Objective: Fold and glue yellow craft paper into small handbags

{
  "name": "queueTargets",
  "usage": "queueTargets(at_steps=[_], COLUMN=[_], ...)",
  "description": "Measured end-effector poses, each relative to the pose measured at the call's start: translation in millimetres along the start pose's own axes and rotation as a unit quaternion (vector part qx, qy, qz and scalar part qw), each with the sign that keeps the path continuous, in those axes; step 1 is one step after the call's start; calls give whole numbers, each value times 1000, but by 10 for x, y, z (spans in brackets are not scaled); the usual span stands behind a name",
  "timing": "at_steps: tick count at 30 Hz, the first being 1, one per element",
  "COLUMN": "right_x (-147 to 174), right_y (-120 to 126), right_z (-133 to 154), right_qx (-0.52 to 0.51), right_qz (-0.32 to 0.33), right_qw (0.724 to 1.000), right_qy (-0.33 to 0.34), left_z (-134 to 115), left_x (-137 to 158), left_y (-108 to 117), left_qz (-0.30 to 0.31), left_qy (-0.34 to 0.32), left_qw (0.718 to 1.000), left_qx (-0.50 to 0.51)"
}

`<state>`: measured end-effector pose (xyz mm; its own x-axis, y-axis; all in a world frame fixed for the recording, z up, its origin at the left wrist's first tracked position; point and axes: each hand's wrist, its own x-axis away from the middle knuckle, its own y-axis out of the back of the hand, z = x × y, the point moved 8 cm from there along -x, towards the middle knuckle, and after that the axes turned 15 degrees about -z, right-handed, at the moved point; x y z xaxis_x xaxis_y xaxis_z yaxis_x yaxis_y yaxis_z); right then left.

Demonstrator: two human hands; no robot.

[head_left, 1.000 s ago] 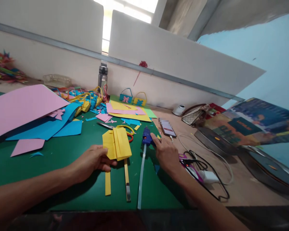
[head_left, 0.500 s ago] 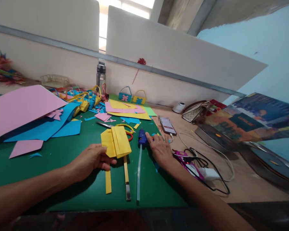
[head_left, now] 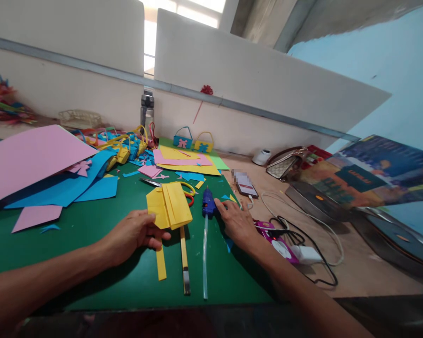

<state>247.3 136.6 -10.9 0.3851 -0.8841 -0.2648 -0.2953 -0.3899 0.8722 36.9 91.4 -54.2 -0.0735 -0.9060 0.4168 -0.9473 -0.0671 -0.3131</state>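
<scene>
My left hand point(head_left: 141, 230) pinches a folded yellow paper piece point(head_left: 176, 206) between thumb and fingers, holding it a little above the green tabletop. A narrow yellow paper strip point(head_left: 161, 264) shows below that hand. My right hand point(head_left: 237, 219) lies palm down with its fingers stretched out, the index fingertip at the side of a blue glue gun point(head_left: 207, 204). Whether it touches the gun is hard to tell. A long clear glue stick point(head_left: 205, 258) runs from the gun's back end. Under the folded paper lie scissors point(head_left: 190, 190) and a cutter-like yellow tool point(head_left: 185, 267).
Pink sheets point(head_left: 38, 159) and blue sheets point(head_left: 95, 188) lie at left. Behind them is a heap of small paper bags point(head_left: 123, 150); two finished bags point(head_left: 183, 141) stand farther back. On the right are a phone point(head_left: 245, 183), a purple power strip point(head_left: 280, 244) and cables.
The glue gun has turned slightly, its stick's rear end shifting right. My right fingers have moved a little, uncovering small blue and yellow scraps. My left hand stays nearly still.
</scene>
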Motion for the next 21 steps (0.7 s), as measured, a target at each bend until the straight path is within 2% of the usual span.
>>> queueTargets(at_steps=[7, 10, 13, 16, 21], right_x=[10, -59, -218, -435, -752], right_y=[69, 143, 205, 163, -184], right_z=[25, -64, -353, -804, -1438], right_qx=[-19, -26, -31, -40, -82], right_qz=[-5, -11, -13, -3, 29], right_qw=[1000, 1000, 999, 998, 994], right_qy=[0, -4, -25, -55, -70], left_z=[5, -1, -4, -8, -2], left_x=[-8, -10, -27, -52, -86], left_y=[-10, -20, -15, -3, -20], left_qz=[22, 27, 29, 27, 9], left_qy=[-11, -14, -14, -16, 3], left_qw=[999, 999, 999, 999, 1000], left_qx=[21, 30, 42, 39, 18])
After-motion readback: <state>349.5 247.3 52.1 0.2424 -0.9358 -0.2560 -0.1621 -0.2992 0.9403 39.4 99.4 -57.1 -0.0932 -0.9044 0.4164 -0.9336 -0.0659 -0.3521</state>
